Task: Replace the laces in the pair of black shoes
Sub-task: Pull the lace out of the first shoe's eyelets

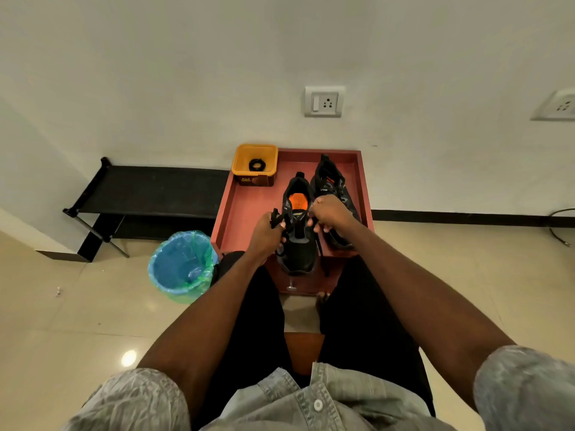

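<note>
The near black shoe point(297, 234) lay on the desk point(249, 206), its long axis running 12 to 6, toe at 6. The left grip point(267, 234) pinched bunched lace point(277, 217) at 9; the right grip point(326, 213), curled on lace at 3, was equally near.

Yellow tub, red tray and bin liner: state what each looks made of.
Yellow tub: looks like moulded plastic, smooth and opaque, with a rounded rim and printed label.
Red tray: likely painted or laminated wood, judging by its flat matte reddish-brown panels and square raised edges; uncertain.
Bin liner: thin translucent green plastic film, crinkled and glossy, folded over the rim of the blue bin.
</note>
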`<control>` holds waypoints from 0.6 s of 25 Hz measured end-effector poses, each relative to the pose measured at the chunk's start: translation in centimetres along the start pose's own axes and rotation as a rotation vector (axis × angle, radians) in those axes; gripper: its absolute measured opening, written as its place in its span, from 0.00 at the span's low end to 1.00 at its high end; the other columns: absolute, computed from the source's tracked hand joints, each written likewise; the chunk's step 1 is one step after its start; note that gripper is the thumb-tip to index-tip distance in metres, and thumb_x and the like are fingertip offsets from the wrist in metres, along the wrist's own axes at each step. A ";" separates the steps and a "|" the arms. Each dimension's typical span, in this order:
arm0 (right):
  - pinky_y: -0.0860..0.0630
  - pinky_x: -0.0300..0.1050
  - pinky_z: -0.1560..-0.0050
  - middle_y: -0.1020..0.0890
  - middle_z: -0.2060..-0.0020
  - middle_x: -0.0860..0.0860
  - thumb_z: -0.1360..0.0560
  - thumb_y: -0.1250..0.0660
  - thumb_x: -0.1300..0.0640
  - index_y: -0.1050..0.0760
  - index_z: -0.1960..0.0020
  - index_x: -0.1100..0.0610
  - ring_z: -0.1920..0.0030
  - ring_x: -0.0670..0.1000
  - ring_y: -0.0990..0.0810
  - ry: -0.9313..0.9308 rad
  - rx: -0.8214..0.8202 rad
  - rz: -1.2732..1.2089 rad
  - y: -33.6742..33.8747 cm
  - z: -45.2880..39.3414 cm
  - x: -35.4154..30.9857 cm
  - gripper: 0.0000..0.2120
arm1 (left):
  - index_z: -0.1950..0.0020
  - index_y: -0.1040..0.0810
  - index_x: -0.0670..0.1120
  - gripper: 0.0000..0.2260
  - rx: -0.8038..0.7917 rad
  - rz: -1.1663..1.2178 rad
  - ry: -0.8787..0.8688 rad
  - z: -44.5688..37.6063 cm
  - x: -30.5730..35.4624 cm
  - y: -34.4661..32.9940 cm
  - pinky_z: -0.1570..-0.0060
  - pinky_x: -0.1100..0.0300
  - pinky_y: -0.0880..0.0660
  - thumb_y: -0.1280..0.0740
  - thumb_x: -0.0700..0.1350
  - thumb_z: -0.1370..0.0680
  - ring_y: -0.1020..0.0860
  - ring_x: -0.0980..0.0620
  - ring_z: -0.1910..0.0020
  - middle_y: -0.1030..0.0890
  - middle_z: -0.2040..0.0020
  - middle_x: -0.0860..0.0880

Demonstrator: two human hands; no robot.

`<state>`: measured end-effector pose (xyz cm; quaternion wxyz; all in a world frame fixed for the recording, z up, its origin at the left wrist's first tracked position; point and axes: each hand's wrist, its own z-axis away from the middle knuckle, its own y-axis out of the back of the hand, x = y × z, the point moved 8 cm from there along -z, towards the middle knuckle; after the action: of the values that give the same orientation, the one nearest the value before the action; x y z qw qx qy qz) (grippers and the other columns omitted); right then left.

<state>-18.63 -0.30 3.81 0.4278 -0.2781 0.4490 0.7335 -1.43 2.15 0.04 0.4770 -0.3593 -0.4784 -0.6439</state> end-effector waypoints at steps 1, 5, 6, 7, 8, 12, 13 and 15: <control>0.33 0.39 0.77 0.18 0.64 0.59 0.22 0.41 0.65 0.26 0.54 0.63 0.72 0.51 0.23 0.016 -0.038 -0.071 0.0 0.3 -2.0 0.06 | 0.45 0.26 0.45 0.04 -0.061 0.112 0.015 -0.2 0.7 0.4 0.67 0.61 0.26 0.38 0.40 0.18 0.23 0.52 0.63 0.19 0.55 0.45; 0.26 0.36 0.73 0.17 0.66 0.55 0.21 0.39 0.68 0.25 0.55 0.63 0.71 0.46 0.20 0.069 -0.221 -0.437 -2.0 0.8 -8.8 0.06 | 0.40 0.22 0.41 0.11 -0.297 0.348 0.016 0.4 4.5 3.7 0.59 0.61 0.28 0.31 0.39 0.23 0.24 0.53 0.58 0.19 0.53 0.46; 0.25 0.36 0.72 0.16 0.66 0.55 0.21 0.39 0.68 0.25 0.54 0.63 0.71 0.46 0.19 0.082 -0.271 -0.531 -2.7 1.0 -10.6 0.06 | 0.39 0.21 0.40 0.15 -0.311 0.288 -0.006 0.5 5.3 4.9 0.58 0.60 0.29 0.28 0.41 0.25 0.24 0.52 0.57 0.19 0.52 0.45; 0.23 0.37 0.71 0.16 0.66 0.55 0.21 0.38 0.68 0.24 0.54 0.63 0.70 0.46 0.19 0.099 -0.310 -0.606 -3.5 1.2 -12.4 0.06 | 0.39 0.20 0.40 0.17 -0.312 0.226 -0.028 0.6 6.1 6.1 0.57 0.60 0.29 0.25 0.42 0.27 0.25 0.51 0.56 0.20 0.50 0.44; 0.22 0.37 0.70 0.16 0.66 0.55 0.21 0.38 0.69 0.24 0.54 0.63 0.70 0.46 0.19 0.121 -0.348 -0.667 -4.2 1.5 -14.2 0.06 | 0.40 0.19 0.42 0.17 -0.297 0.178 -0.045 0.8 6.8 7.3 0.59 0.62 0.28 0.25 0.43 0.27 0.25 0.51 0.56 0.19 0.50 0.45; 0.22 0.37 0.68 0.16 0.65 0.55 0.23 0.37 0.70 0.24 0.54 0.62 0.69 0.47 0.18 0.262 -0.404 -0.788 -6.1 2.9 -20.9 0.06 | 0.45 0.17 0.39 0.10 -0.144 0.125 -0.089 1.4 9.1 12.9 0.69 0.65 0.29 0.29 0.43 0.22 0.26 0.54 0.65 0.17 0.54 0.44; 0.23 0.37 0.69 0.16 0.65 0.55 0.24 0.36 0.70 0.24 0.53 0.61 0.70 0.47 0.19 0.288 -0.368 -0.763 -6.3 2.8 -22.0 0.06 | 0.47 0.18 0.39 0.09 -0.076 0.135 -0.099 1.7 9.6 14.8 0.70 0.65 0.29 0.30 0.44 0.21 0.27 0.54 0.67 0.17 0.56 0.44; 0.25 0.37 0.72 0.18 0.64 0.55 0.25 0.36 0.73 0.25 0.53 0.61 0.72 0.47 0.21 0.312 -0.246 -0.621 -7.2 2.0 -23.1 0.08 | 0.53 0.18 0.41 0.06 0.125 0.139 -0.093 1.8 9.7 19.4 0.72 0.65 0.29 0.31 0.43 0.21 0.28 0.54 0.70 0.19 0.62 0.46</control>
<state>-1.31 -5.60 20.01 0.5199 -0.5589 0.3116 0.5660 14.42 -0.41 14.76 0.5192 -0.3904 -0.5132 -0.5610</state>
